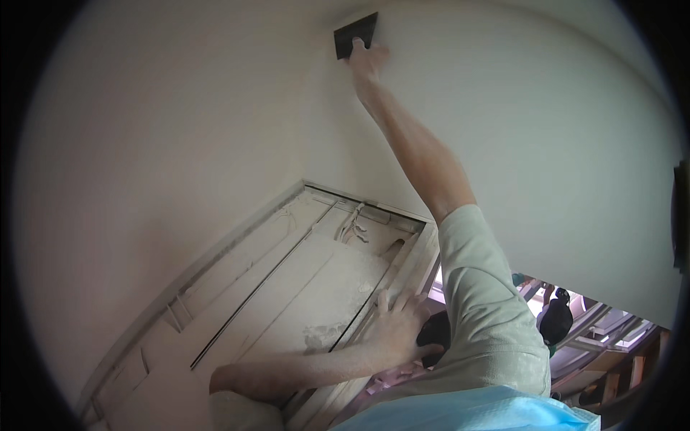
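My right hand (366, 59) is raised high at the arm's full reach, closed on a flat black rectangular tool (355, 36). The tool lies at or very near the pale wall (517, 136), close to the corner; its exact kind cannot be made out. Lower down, my left hand (397, 329) is beside the pale frame edge (424, 248) of a long recessed panel. Its fingers are spread and the thumb points right; nothing shows in it. Whether it presses on the frame is unclear.
The recessed panel (323, 269) has dark slits and loose wires (352, 224) at its far end. Another pale wall (158, 129) rises at left. A light blue sheet-like thing (474, 411) covers the lower edge. Behind my right arm are metal bars and a dark hanging object (556, 320).
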Available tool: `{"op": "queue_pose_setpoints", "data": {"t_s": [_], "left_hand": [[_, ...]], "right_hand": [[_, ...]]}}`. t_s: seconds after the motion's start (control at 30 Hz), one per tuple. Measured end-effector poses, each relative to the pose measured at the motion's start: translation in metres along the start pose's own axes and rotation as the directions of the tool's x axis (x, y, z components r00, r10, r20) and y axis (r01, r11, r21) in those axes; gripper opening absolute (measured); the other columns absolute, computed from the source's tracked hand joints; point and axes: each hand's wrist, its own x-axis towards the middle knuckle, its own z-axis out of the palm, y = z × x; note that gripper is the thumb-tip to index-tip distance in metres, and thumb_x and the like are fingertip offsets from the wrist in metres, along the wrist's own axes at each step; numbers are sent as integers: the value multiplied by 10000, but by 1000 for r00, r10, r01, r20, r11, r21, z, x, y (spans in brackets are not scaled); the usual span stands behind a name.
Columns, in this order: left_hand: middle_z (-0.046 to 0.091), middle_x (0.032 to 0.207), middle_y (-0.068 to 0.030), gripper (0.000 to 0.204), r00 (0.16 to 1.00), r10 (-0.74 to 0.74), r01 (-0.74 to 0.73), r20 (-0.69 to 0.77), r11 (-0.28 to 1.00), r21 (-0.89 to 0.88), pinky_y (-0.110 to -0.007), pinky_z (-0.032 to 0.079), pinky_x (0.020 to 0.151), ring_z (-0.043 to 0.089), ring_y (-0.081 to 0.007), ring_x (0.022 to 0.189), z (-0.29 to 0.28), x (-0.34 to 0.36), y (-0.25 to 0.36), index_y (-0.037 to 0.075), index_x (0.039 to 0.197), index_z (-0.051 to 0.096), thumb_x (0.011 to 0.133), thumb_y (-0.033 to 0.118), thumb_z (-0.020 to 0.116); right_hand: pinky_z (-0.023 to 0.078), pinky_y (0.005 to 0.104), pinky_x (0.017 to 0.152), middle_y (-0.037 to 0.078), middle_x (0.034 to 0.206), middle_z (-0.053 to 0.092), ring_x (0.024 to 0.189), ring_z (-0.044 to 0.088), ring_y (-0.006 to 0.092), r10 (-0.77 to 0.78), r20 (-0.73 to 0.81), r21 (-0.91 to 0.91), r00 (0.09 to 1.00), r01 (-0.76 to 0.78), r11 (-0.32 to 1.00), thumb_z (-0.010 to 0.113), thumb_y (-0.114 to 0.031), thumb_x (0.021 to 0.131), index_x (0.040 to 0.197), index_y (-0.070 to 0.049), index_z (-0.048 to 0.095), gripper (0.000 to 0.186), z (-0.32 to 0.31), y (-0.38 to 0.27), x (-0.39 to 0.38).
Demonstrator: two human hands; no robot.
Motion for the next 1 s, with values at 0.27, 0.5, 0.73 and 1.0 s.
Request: {"op": "queue_pose_setpoints", "data": {"t_s": [0.27,0.5,0.73,1.0], "left_hand": [[422,1531,-204,849,1000,-1,1,29,1000,0,-629,173,1186,299,-346,1491,-2,1,-2,-18,1288,634,840,703,674],[401,1534,-241,906,983,-181,170,-18,947,-272,-518,260,1226,329,-370,1476,-28,-26,-12,-72,1410,522,877,642,687],[496,1432,-199,762,822,-515,487,-244,857,-166,-456,397,1138,451,-364,1369,-136,-132,-35,-21,1354,557,816,446,825],[430,1509,-218,700,377,-763,868,-525,488,-87,-435,468,1042,459,-377,1359,-161,-317,-3,-61,1290,532,797,297,877]], "right_hand": [[569,475,745,273,856,736,813,737,411,-24,46,-96,999,29,995,751,-303,882,873,111,725,416,-18,-7,11],[595,394,579,235,840,723,710,732,291,-120,197,-50,973,132,990,749,-253,912,898,152,686,411,-6,-23,-11],[589,405,620,194,682,716,699,750,260,-130,366,-300,922,250,921,747,-262,921,811,123,716,401,-42,51,-51],[557,516,840,288,914,729,916,723,445,-106,331,-434,938,251,865,682,-348,913,897,81,751,435,7,20,-70]]}}
